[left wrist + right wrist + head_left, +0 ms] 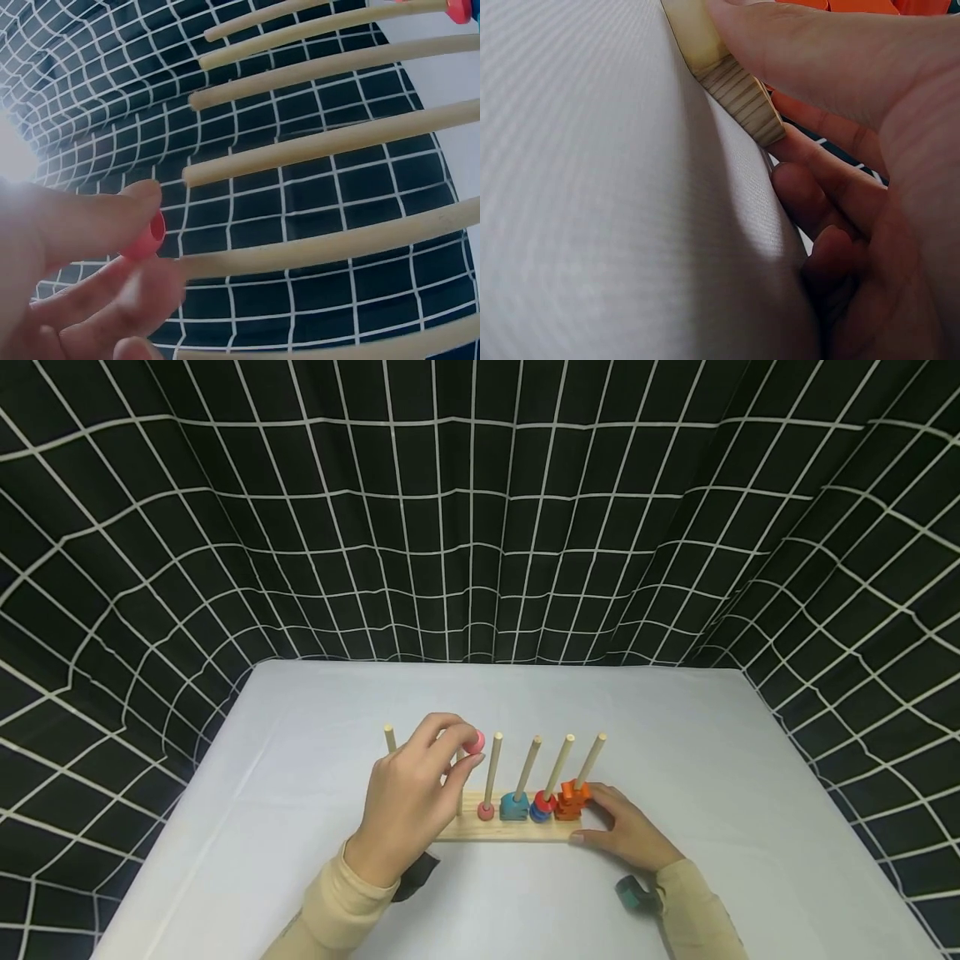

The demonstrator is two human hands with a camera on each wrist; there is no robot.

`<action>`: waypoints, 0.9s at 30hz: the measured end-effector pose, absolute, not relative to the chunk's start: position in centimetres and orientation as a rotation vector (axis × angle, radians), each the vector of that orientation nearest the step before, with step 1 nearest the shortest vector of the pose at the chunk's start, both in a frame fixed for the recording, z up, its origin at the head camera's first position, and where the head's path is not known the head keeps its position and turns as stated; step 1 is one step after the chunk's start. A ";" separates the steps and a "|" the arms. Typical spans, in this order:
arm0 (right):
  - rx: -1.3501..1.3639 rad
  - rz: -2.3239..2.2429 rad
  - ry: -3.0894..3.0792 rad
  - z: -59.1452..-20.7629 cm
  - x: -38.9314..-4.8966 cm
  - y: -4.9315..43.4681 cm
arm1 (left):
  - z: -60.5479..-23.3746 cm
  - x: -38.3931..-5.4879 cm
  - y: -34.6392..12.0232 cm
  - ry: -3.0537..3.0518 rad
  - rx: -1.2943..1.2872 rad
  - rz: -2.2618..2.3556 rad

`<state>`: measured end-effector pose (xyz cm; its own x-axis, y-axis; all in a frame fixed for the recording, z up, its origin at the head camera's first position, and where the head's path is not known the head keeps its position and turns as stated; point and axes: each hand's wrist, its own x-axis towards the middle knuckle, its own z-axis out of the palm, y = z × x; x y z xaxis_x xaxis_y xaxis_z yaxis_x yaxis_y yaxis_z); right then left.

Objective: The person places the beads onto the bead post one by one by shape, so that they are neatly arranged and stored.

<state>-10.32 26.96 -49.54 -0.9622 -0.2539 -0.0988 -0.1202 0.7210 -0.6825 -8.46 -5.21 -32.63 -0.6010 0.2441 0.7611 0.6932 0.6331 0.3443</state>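
Note:
My left hand [412, 793] pinches a pinkish-red bead [474, 742] between thumb and fingers, up at the height of the peg tops. In the left wrist view the bead's hole shows, close to the tip of an upright wooden peg [300, 251]. My right hand [628, 833] grips the right end of the pegged wooden base [510, 832], thumb at the front edge and fingers behind. Stacked low on the pegs are a pink bead [486, 812], teal pieces [514, 808], a red piece [544, 802] over blue ones [539, 815], and orange pieces [567, 808].
The base stands on a white-covered table [300, 710]. A black curtain with a white grid [480, 527] surrounds the back and sides. Dark straps sit at both wrists. My left hand and forearm hide the base's left part.

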 end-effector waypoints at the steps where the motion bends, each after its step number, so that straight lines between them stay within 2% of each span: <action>1: -0.307 -1.065 2.742 -49.5 -10.3 27.0 | -32.6 -8.7 -5.0 -2.160 -0.727 -0.840; 12: -0.334 -1.077 2.756 -49.6 -10.3 27.0 | -32.9 -10.0 -3.4 -2.144 -0.768 -0.842; 27: -0.317 -1.058 2.758 -49.4 -10.2 26.9 | -34.8 -9.5 -2.6 -2.222 -0.775 -0.704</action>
<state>-10.17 26.94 -49.36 -0.9629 -0.2570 -0.0825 -0.1359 0.7256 -0.6746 -9.48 -2.64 -34.82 -0.5978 0.3248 0.7329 0.6875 0.6779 0.2604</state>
